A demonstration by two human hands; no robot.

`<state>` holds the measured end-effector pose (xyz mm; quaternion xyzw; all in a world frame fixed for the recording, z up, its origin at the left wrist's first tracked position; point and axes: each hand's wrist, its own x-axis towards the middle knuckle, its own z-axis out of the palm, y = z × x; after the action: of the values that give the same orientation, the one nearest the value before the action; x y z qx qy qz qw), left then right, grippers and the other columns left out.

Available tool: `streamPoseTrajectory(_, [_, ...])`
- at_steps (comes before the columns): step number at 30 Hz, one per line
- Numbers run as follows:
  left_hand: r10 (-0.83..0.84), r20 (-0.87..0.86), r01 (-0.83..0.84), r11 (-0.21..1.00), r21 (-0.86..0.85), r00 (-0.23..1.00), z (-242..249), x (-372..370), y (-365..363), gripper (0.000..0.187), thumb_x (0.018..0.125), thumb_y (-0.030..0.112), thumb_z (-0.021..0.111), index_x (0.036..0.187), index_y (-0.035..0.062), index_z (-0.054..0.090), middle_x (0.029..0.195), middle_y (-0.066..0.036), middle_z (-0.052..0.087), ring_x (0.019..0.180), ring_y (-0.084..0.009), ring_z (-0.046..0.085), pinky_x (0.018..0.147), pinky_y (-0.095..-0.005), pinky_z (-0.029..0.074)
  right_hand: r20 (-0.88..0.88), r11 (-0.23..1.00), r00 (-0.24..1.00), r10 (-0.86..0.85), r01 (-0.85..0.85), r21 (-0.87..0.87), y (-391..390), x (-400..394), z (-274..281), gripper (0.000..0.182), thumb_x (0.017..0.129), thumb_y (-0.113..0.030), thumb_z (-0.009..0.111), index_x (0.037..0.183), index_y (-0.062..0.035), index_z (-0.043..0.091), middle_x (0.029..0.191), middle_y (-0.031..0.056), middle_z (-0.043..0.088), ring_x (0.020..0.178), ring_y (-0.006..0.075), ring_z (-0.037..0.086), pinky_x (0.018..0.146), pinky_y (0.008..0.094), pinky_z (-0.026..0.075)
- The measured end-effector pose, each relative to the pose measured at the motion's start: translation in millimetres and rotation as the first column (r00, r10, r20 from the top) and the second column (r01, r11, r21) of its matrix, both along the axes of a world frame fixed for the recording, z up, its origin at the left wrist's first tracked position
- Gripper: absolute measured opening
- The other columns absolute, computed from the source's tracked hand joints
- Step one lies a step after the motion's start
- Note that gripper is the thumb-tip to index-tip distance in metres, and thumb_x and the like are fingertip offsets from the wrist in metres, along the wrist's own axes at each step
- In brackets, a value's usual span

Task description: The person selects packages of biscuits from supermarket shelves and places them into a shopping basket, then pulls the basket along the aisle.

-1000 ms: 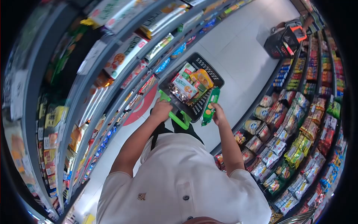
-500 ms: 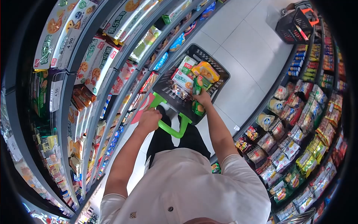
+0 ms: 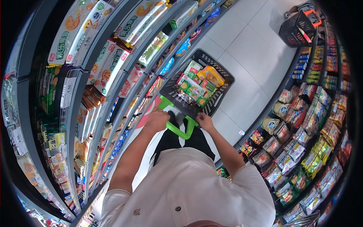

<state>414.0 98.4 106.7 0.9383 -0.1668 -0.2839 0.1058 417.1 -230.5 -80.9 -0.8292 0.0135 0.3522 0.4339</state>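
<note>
A dark shopping basket (image 3: 227, 70) with perforated sides hangs in front of me by its bright green handle (image 3: 181, 133). My left hand (image 3: 157, 120) is closed around the handle's left side. Beside the handle's right side and the basket's near rim, my right hand (image 3: 204, 121) has loosely bent fingers and holds nothing visible. Inside the basket are several snack packets: an orange-yellow packet (image 3: 210, 76), a green packet (image 3: 207, 86) and a white-and-green packet (image 3: 190, 86). A green biscuit packet (image 3: 201, 101) lies at their near edge.
Tall shelves (image 3: 81, 109) of boxed and bagged snacks curve close along my left. Lower racks of bagged snacks (image 3: 295, 149) line the right. Grey floor tiles (image 3: 245, 56) run between them. Another dark basket (image 3: 298, 32) with an orange handle stands at the far right.
My right hand has let go of the green biscuit packet and drawn back to the basket's near rim. That packet now lies among the others. My left hand stays on the handle.
</note>
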Motion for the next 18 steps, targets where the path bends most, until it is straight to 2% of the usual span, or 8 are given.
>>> streamPoseTrajectory(3, [-0.026, -0.005, 0.026, 1.000, 0.008, 1.000, 4.7, 1.4, 3.1, 0.017, 0.077, 0.009, 0.073, 0.090, 0.0138, 0.082, 0.096, -0.007, 0.078, 0.106, -0.0315, 0.073, 0.113, -0.0528, 0.048, -0.135, 0.927, 0.979, -0.154, 0.191, 0.324, 16.3, -42.6, 34.8, 0.049, 0.101, -0.039, 0.078, 0.130, 0.0009, 0.072, 0.109, 0.0157, 0.081, 0.095, 0.0224, 0.078, 0.085, 0.0385, 0.060])
streamPoseTrajectory(5, [-0.031, 0.024, 0.032, 0.999, -0.029, 0.999, -7.2, -4.3, 7.8, 0.012, 0.077, 0.013, 0.075, 0.087, 0.0142, 0.080, 0.096, -0.006, 0.078, 0.104, -0.0306, 0.074, 0.109, -0.0496, 0.050, -0.180, 0.914, 0.976, -0.119, 0.178, 0.365, 43.0, -46.2, 113.7, 0.054, 0.100, -0.041, 0.080, 0.133, 0.0009, 0.071, 0.114, 0.0135, 0.081, 0.097, 0.0188, 0.077, 0.085, 0.0374, 0.060])
streamPoseTrajectory(6, [-0.037, 0.046, 0.039, 0.998, -0.050, 0.998, -15.2, -6.9, 10.1, 0.013, 0.075, 0.015, 0.077, 0.087, 0.0139, 0.081, 0.093, -0.009, 0.078, 0.101, -0.0334, 0.075, 0.103, -0.0503, 0.053, -0.107, 0.918, 0.993, -0.050, 0.088, 0.387, 56.6, -48.9, 134.7, 0.058, 0.099, -0.040, 0.082, 0.137, 0.0012, 0.069, 0.118, 0.0156, 0.081, 0.100, 0.0222, 0.078, 0.085, 0.0398, 0.060])
streamPoseTrajectory(7, [-0.037, 0.045, 0.039, 0.998, -0.050, 0.998, -17.7, -7.7, 9.6, 0.013, 0.074, 0.018, 0.078, 0.086, 0.0142, 0.081, 0.091, -0.010, 0.078, 0.098, -0.0337, 0.076, 0.098, -0.0506, 0.055, 0.049, 0.934, 0.998, 0.033, -0.048, 0.354, 69.4, -51.3, 151.8, 0.066, 0.094, -0.044, 0.086, 0.140, 0.0002, 0.066, 0.115, 0.0191, 0.080, 0.098, 0.0282, 0.078, 0.085, 0.0421, 0.060])
streamPoseTrajectory(9, [-0.040, 0.000, 0.040, 0.998, -0.039, 0.999, -1.8, -2.8, 9.1, 0.017, 0.072, 0.018, 0.080, 0.089, 0.0154, 0.080, 0.092, -0.010, 0.077, 0.095, -0.0360, 0.077, 0.088, -0.0549, 0.058, 0.117, 0.961, 0.973, 0.198, -0.217, 0.170, 103.2, -40.7, 201.5, 0.069, 0.090, -0.045, 0.088, 0.139, -0.0011, 0.065, 0.110, 0.0251, 0.078, 0.098, 0.0391, 0.078, 0.086, 0.0476, 0.059])
streamPoseTrajectory(11, [-0.008, 0.095, 0.014, 0.998, -0.065, 0.995, -5.1, -11.3, 14.6, 0.020, 0.065, 0.021, 0.083, 0.084, 0.0137, 0.080, 0.086, -0.014, 0.077, 0.089, -0.0374, 0.077, 0.085, -0.0532, 0.058, 0.243, 0.973, 0.944, 0.224, -0.231, 0.002, 131.1, -52.8, 175.3, 0.044, 0.091, -0.035, 0.084, 0.118, -0.0039, 0.068, 0.089, 0.0250, 0.076, 0.087, 0.0496, 0.074, 0.080, 0.0578, 0.058])
streamPoseTrajectory(13, [0.013, 0.192, 0.009, 0.994, -0.113, 0.981, -20.6, -19.8, 22.0, 0.013, 0.063, 0.022, 0.082, 0.074, 0.0155, 0.079, 0.078, -0.013, 0.075, 0.082, -0.0375, 0.077, 0.082, -0.0521, 0.058, 0.243, 0.967, 0.937, 0.251, -0.230, -0.112, 150.1, -52.5, 172.2, 0.031, 0.092, -0.033, 0.080, 0.097, -0.0030, 0.072, 0.090, 0.0288, 0.074, 0.090, 0.0510, 0.072, 0.081, 0.0608, 0.056])
streamPoseTrajectory(18, [0.001, 0.212, 0.005, 1.000, -0.026, 0.977, -2.6, -25.0, 25.4, 0.007, 0.073, 0.023, 0.080, 0.078, 0.0186, 0.082, 0.082, -0.008, 0.078, 0.090, -0.0317, 0.078, 0.089, -0.0491, 0.055, 0.437, 0.955, 0.855, 0.278, -0.196, -0.223, 156.2, -68.0, 166.0, 0.030, 0.091, -0.031, 0.079, 0.090, -0.0027, 0.072, 0.081, 0.0294, 0.072, 0.079, 0.0516, 0.072, 0.072, 0.0626, 0.056])
